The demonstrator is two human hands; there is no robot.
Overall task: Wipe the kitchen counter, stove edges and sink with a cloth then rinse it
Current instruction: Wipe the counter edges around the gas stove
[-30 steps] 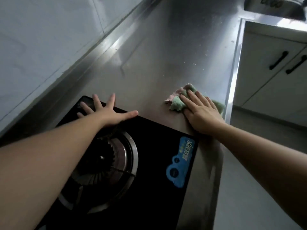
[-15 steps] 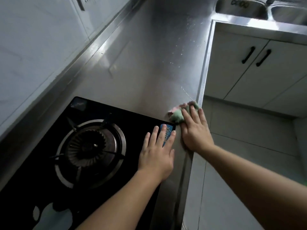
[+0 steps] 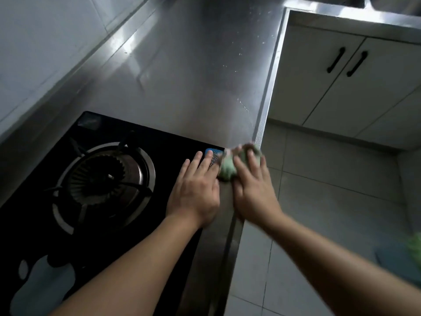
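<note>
1. Where the black stove (image 3: pixel 114 179) ends, just right of centre in the frame, I see my right hand (image 3: pixel 252 190) pressed flat over a bunched green cloth (image 3: pixel 227 168) — fingers spread across it, palm down, pinning it to the steel counter (image 3: pixel 182 76) rather than gripping it.
2. That cloth sits on the narrow steel strip between the stove's right edge and the counter's front lip, touching both hands; its outline is blurred.
3. My left hand (image 3: pixel 196 192) lies open and flat on the stove's glass just beside the cloth, fingers together, holding nothing, their tips partly covering a blue label (image 3: pixel 213 156).
4. At lower left of centre, a round burner (image 3: pixel 102 179) with its grate sits on the stove, well apart from both hands.
5. Up the middle of the frame the counter runs bare, with pale specks — I cannot tell whether crumbs or droplets — scattered near its right edge.
6. At upper right, white cabinet doors (image 3: pixel 341 83) with two black handles stand under the rim of the sink (image 3: pixel 364 12); grey floor tiles (image 3: pixel 330 179) fill the right side.
</note>
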